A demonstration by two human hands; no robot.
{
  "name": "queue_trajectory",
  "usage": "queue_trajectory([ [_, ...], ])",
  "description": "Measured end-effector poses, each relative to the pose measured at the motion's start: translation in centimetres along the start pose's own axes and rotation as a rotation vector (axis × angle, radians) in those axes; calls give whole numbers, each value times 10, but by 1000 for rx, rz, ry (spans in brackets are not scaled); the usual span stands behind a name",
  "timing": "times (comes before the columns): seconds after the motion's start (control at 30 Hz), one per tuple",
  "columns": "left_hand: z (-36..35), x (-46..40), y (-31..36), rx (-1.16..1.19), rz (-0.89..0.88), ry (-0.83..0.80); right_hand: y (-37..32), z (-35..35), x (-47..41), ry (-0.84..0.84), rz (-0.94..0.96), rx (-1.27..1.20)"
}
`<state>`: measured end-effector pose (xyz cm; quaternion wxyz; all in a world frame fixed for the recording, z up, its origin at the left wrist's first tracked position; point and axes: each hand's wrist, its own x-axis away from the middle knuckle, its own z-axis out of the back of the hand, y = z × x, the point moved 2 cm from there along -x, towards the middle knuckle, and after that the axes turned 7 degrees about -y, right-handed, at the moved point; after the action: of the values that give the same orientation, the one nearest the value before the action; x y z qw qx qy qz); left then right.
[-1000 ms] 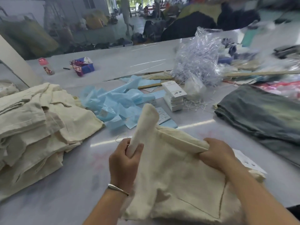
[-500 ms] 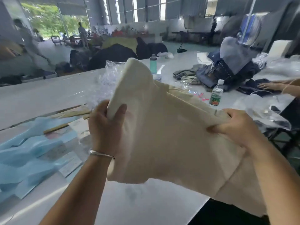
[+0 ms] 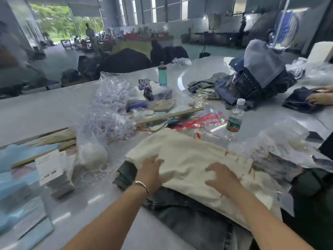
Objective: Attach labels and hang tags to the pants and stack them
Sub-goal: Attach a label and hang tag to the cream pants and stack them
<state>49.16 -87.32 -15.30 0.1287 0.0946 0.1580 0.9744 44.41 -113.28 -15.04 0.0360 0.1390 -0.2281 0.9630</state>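
Left hand (image 3: 150, 170): fingers spread, flat on the cream pants (image 3: 189, 159), lower centre.
Right hand (image 3: 220, 177): open too, pressing the same cloth.
Cream pants: lying atop dark jeans (image 3: 189, 213).
Tag stack (image 3: 52, 168): left.
Water bottle (image 3: 235, 118): upper right, upright.

Both hands (left (image 3: 151, 170), right (image 3: 222, 177)) spread flat

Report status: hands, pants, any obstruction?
Left hand and right hand open, flat on cream pants. Pants lie on dark jeans. Water bottle and plastic bags close beyond.
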Motion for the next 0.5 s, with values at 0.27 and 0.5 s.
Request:
queue_trajectory([
  [0.27, -42, -2, -1, 100, -71, -296, -11, -36, -16, 101, 40, 142],
  [0.5, 1, 96, -80, 406, 54, 95, -152, -74, 1, 60, 386, -440],
])
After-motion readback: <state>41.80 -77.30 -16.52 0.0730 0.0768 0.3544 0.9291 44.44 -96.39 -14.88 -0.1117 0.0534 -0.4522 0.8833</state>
